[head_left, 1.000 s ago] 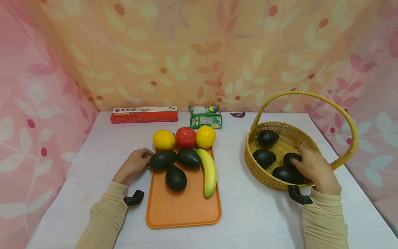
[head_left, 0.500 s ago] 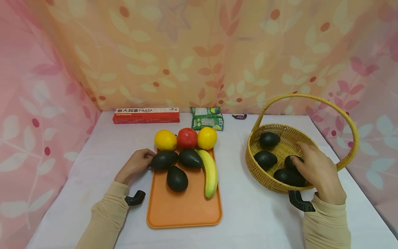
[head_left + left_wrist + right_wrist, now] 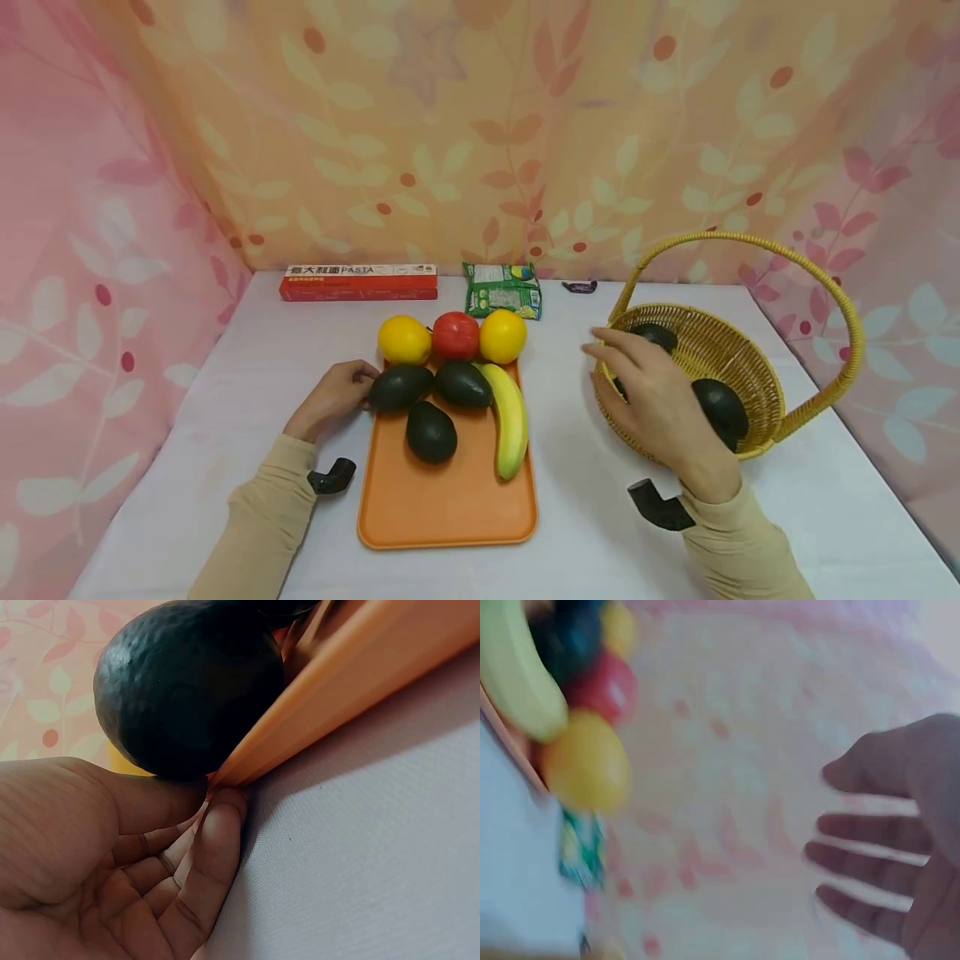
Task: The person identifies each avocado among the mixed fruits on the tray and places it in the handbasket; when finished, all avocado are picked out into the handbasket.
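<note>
Where the white cloth (image 3: 577, 517) was crossed from its near side by a left sleeve (image 3: 258, 521) and a right sleeve (image 3: 742, 546), a dark device was worn near each cuff, the left device (image 3: 332, 477) and the right device (image 3: 660, 507). Between the sleeves, an orange tray (image 3: 448, 517) was laid lengthwise. Along its right side a banana (image 3: 512, 423) was placed, and to the left of that three avocados were grouped: the near avocado (image 3: 431, 433), with the left avocado (image 3: 401, 388) and the right avocado (image 3: 463, 384) set behind it. The tray's left rim was pinched between thumb and fingers by the left hand (image 3: 341, 392), just beside the left avocado. The right hand (image 3: 660, 400), released and slightly blurred, was held with its fingers stretched apart over the left side of a wicker basket (image 3: 738, 358), by whose tall handle (image 3: 855, 337) an arch was formed. In the basket, dark avocados were partly hidden by that hand; how many could not be told. At the tray's far end, a red fruit (image 3: 455, 335) was flanked by two yellow fruits (image 3: 403, 339). Farther back, a green packet (image 3: 502, 292), a purple candy (image 3: 580, 287) and a box (image 3: 358, 283) lettered PASTA were lined up before a leaf-patterned curtain (image 3: 420, 150).
</note>
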Demonstrator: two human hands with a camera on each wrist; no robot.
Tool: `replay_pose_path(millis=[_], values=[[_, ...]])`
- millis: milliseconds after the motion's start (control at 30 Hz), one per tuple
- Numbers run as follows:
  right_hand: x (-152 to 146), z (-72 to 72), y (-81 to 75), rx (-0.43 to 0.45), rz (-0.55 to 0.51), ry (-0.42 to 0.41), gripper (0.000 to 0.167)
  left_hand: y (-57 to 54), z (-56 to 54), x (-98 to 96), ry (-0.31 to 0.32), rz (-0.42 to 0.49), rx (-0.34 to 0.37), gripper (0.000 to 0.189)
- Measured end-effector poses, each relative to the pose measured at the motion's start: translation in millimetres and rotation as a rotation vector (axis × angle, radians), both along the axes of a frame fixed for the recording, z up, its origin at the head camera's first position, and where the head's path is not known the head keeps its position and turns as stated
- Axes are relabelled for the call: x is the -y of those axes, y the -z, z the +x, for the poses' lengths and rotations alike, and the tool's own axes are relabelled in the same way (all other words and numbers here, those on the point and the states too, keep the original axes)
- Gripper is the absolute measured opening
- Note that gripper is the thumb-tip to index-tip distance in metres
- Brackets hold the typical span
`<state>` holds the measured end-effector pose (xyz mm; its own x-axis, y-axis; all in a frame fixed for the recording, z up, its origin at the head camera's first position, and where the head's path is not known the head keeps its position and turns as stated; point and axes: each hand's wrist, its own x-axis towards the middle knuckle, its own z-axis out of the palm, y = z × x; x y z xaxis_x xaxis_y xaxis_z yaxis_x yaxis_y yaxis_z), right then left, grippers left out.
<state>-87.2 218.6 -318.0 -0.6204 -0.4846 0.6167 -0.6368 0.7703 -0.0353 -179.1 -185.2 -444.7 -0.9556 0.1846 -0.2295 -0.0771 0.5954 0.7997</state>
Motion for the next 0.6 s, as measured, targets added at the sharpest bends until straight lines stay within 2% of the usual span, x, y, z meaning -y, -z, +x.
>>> replay_pose_path(millis=[100,200,400,500,600], values=[[35,-6.6,8.3,0.010,0.117,-0.151,0.040,0.7,-0.3,0.4,0.003,-0.001,-0.003,0.027],[67,-11.0,21.1,0.052,0.275,-0.248,0.040,4.0,0.8,0.2,0.006,0.002,0.003,0.026],[115,-15.3,42.9,0.098,0.591,-0.357,0.046,5.2,1.2,0.5,-0.005,0.007,0.008,0.026],[130,-16.6,51.1,0.084,0.685,-0.410,0.052,4.1,0.4,0.4,-0.009,-0.005,0.000,0.026],[140,-18.2,58.4,0.058,0.734,-0.439,0.054,1.8,-0.1,0.0,-0.012,-0.017,-0.007,0.026]])
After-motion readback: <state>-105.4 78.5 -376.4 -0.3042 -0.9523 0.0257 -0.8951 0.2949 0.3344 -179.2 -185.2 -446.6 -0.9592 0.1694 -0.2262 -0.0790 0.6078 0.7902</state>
